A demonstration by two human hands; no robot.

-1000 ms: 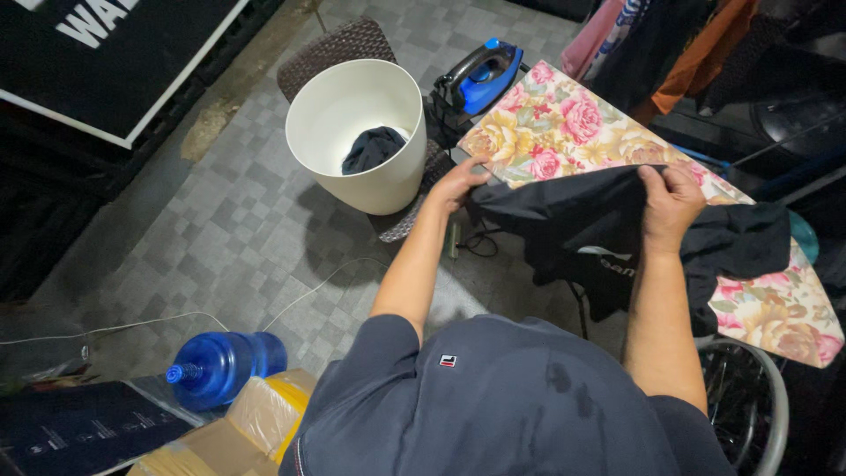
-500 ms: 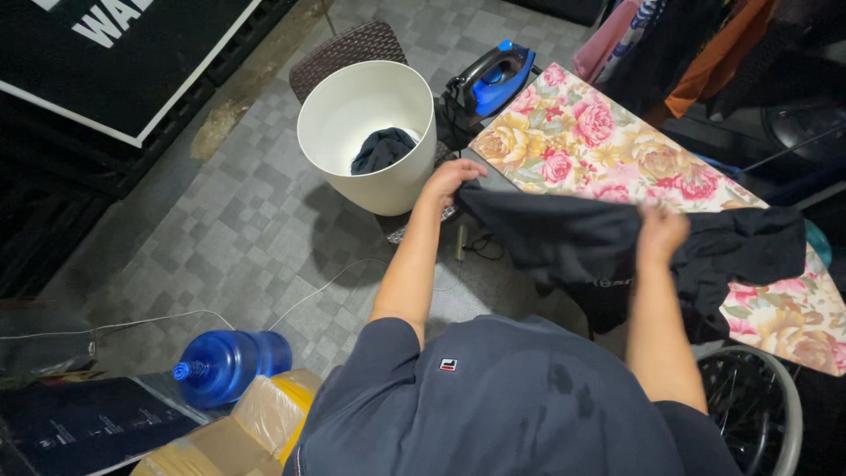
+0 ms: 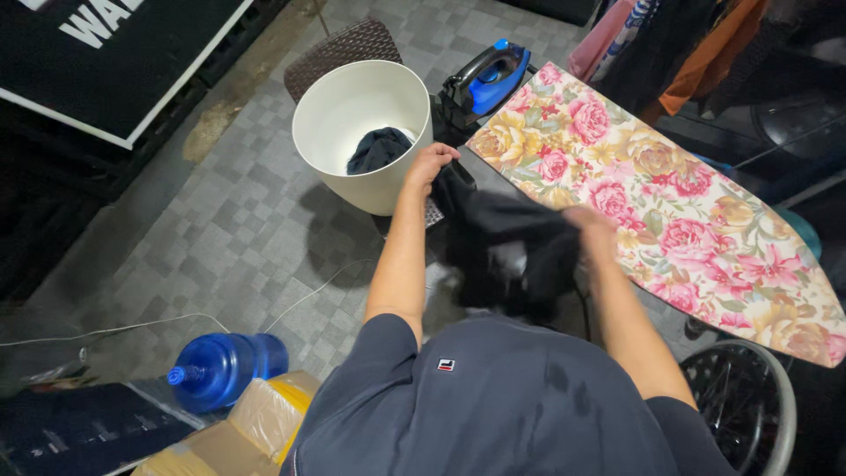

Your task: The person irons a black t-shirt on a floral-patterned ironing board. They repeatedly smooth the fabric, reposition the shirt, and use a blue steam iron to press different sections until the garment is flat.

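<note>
Garment (image 3: 507,251) hangs bunched between your hands, left hand (image 3: 429,167) and blurred right hand (image 3: 589,227) both closed on its cloth, off the flowered board (image 3: 670,189) beside the bin (image 3: 352,132); no pressing yet, iron (image 3: 485,81) parked.

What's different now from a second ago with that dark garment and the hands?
The dark garment has come off the floral ironing board, drawn toward the person and bunched between both hands. The right hand moved left and nearer the body; the left hand keeps its grip, now closer to the white bin. Bin, blue iron and blue bottle stayed put.
</note>
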